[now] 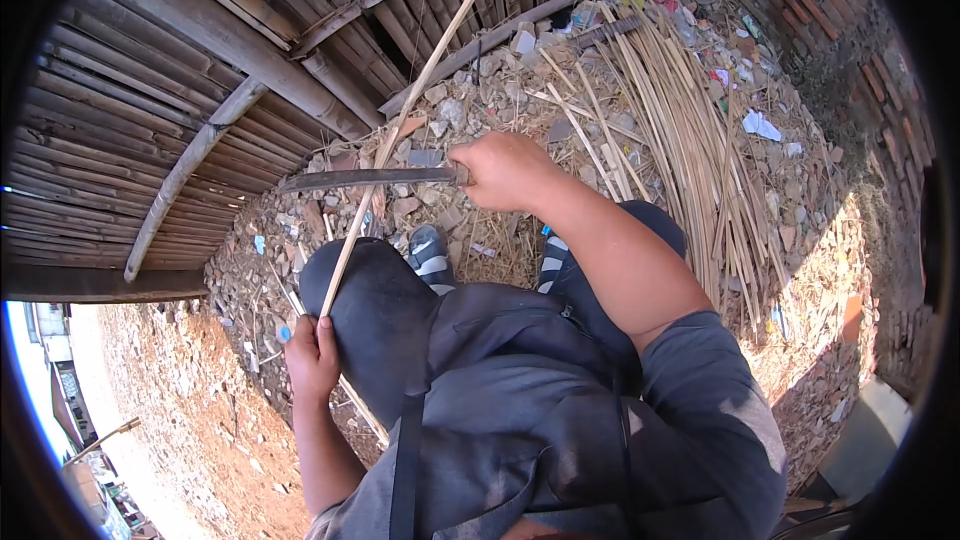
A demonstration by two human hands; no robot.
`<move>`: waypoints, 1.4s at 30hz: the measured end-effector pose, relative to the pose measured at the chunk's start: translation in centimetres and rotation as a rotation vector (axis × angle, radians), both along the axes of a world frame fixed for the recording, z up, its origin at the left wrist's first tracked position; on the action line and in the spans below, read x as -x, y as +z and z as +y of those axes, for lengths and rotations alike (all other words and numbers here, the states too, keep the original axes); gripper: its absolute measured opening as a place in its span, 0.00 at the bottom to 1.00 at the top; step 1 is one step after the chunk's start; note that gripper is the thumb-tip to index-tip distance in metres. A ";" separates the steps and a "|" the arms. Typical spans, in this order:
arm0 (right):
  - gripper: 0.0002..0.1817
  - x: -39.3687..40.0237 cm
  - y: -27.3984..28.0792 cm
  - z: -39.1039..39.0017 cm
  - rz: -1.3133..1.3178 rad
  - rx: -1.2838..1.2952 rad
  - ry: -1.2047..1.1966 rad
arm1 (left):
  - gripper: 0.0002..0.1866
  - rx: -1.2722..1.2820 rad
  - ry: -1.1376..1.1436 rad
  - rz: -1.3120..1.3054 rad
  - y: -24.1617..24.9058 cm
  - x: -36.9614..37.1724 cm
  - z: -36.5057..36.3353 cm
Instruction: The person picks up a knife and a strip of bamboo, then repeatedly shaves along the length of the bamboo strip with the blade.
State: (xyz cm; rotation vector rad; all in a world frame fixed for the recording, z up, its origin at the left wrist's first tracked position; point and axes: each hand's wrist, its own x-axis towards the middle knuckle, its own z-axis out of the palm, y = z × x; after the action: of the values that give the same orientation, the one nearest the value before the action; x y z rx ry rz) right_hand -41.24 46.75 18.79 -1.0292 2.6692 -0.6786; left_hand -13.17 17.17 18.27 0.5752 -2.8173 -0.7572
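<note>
My left hand (313, 355), low at the left beside my knee, is closed round the near end of a long pale bamboo strip (428, 70). The strip slants up and away past my thigh toward the bamboo wall. In my right hand (508, 172), ahead of my body, is the handle of a machete (345, 179), its dark blade pointing left. Blade and strip cross in this view, roughly midway along the strip. Both my feet, in striped sandals, rest on the ground below the blade.
A big bundle of bamboo strips (690, 130) lies on the rubble to the right. Slatted bamboo walling (130, 110) stands at the left, and a brick wall (885, 110) at the right. Stones, litter and straw cover the ground. More strips lie beneath my left arm.
</note>
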 end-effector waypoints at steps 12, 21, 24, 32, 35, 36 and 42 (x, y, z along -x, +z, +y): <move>0.23 2.9 -2.0 0.9 -0.083 0.050 -0.220 | 0.18 0.000 0.008 0.006 -0.5 -0.3 -0.5; 0.18 2.9 -2.8 0.9 -0.042 0.029 -0.103 | 0.21 -0.046 0.001 -0.024 0.4 -0.3 -0.1; 0.20 3.4 -3.3 1.2 -0.016 0.064 -0.174 | 0.21 -0.020 0.003 -0.027 0.6 -0.1 0.1; 0.25 2.3 -0.5 1.2 -0.112 -0.070 -0.039 | 0.20 -0.030 -0.012 -0.016 0.0 -0.3 -0.4; 0.25 3.9 -2.5 1.7 -0.125 -0.030 -0.141 | 0.20 -0.013 0.003 -0.025 0.2 -0.2 0.0; 0.25 4.0 -2.5 1.7 -0.134 -0.037 -0.144 | 0.20 0.001 0.004 -0.034 0.5 -0.1 0.2; 0.21 2.2 -1.9 0.5 -0.149 0.028 -0.130 | 0.20 -0.016 -0.006 -0.011 0.2 -0.2 0.0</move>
State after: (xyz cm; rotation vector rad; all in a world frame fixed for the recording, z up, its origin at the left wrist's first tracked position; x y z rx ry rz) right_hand -43.49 47.25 16.85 -0.7830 2.6199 -0.7867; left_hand -13.00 17.20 18.42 0.5753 -2.8270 -0.7807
